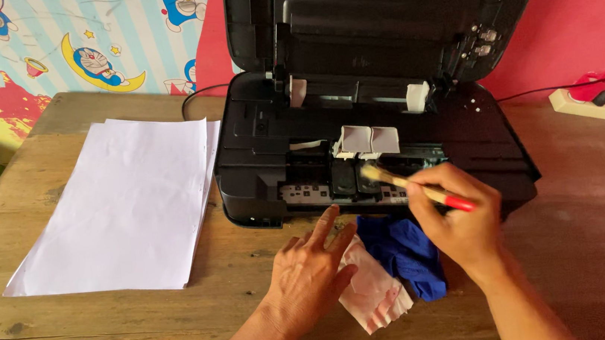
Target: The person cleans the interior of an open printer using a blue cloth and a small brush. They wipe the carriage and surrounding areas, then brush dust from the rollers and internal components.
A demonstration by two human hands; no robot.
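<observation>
Right hand (457, 214) is pinching a light, stiff paintbrush (417, 189) at its red handle, bristles w/ the printer (360, 149) cartridges ahead. Left hand (309, 270), fingers spread, is pressing soft cloth (375, 290) beneath.

We saw soft, even daylight; the printer (371, 110) cast only a faint shadow on the table before it, and its black interior stayed murky.

Black printer (263, 151), white paper (119, 204), blue cloth (405, 253), red-handled brush (424, 191)
</observation>
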